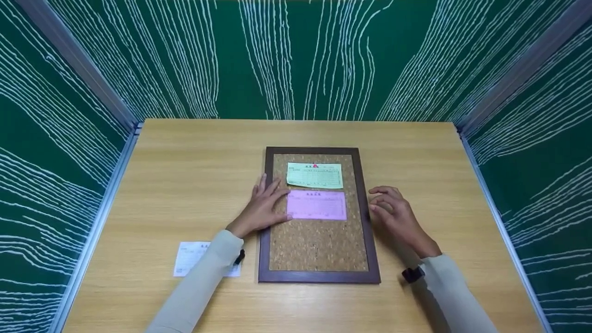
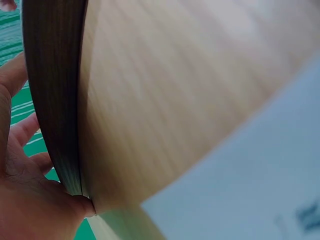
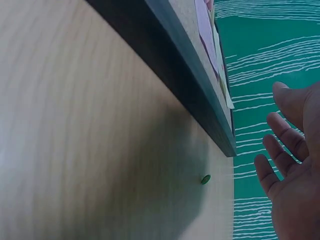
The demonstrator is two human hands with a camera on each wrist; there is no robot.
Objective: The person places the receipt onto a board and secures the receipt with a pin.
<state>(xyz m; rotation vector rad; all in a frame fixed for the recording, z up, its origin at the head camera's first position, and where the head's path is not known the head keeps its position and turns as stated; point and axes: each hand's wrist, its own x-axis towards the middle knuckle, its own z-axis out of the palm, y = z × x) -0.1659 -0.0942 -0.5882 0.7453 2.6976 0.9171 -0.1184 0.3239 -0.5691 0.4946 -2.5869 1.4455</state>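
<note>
A framed cork board [image 1: 319, 249] lies flat on the wooden table. Its upper part bears a green printed slip [image 1: 317, 178] with a red pushpin [image 1: 315, 165] at the top edge. Just below lies a pink printed slip [image 1: 319, 207]. My left hand [image 1: 259, 210] reaches over the board's left edge, thumb and forefinger spread at the slip's left corners, other fingers near the dark frame [image 2: 55, 100]. Beyond the right edge hovers my right hand [image 1: 400, 219], its fingers loosely bent and nothing seen in them. A small green pushpin [image 3: 205, 179] rests on the table near the board.
Partly under my left forearm, a white printed slip [image 1: 188, 260] lies on the table left of the board. Green panels with white wavy lines [image 1: 296, 60] enclose the table [image 1: 199, 157] at the back and sides. A dark watch [image 1: 413, 274] sits on my right wrist.
</note>
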